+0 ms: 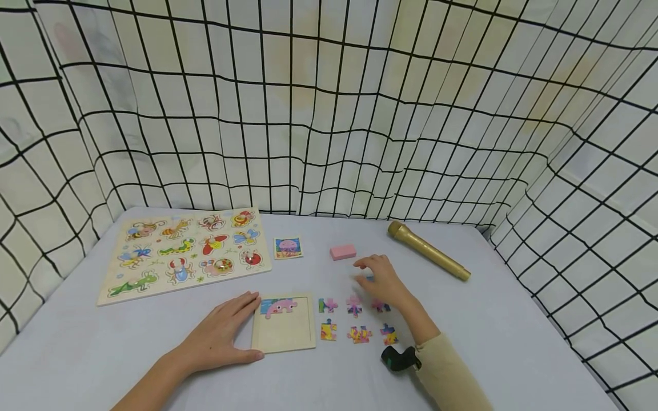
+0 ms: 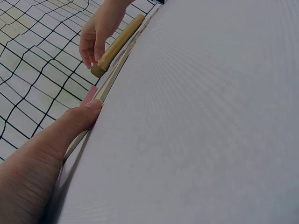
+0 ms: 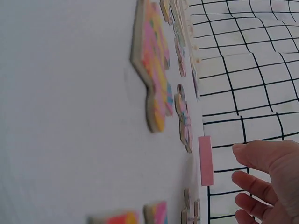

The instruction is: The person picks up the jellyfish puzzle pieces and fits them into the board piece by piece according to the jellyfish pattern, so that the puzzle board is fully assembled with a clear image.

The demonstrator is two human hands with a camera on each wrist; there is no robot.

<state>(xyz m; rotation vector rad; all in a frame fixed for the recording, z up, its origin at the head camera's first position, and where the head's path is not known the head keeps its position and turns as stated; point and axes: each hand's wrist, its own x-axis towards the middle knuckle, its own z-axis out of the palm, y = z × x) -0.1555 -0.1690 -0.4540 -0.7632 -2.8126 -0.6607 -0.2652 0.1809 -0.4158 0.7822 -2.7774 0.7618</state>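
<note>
A small square wooden puzzle tray (image 1: 284, 334) lies in front of me, with blue and pink pieces (image 1: 280, 306) fitted along its top. My left hand (image 1: 218, 334) holds its left side, fingertips at the upper corner and thumb at the lower one. In the left wrist view the thumb (image 2: 77, 121) presses along the tray's edge. My right hand (image 1: 382, 279) hovers above the loose puzzle pieces (image 1: 354, 306), partly hiding a blue one (image 1: 370, 278). Its thumb and fingers are loosely bent and apart, with nothing between them in the right wrist view.
A large insect peg puzzle board (image 1: 190, 251) lies at the back left, beside a small jellyfish picture card (image 1: 288, 248). Behind the right hand are a pink block (image 1: 342, 252) and a gold microphone (image 1: 429, 250). Black netting (image 1: 308, 114) over white cloth encloses the table.
</note>
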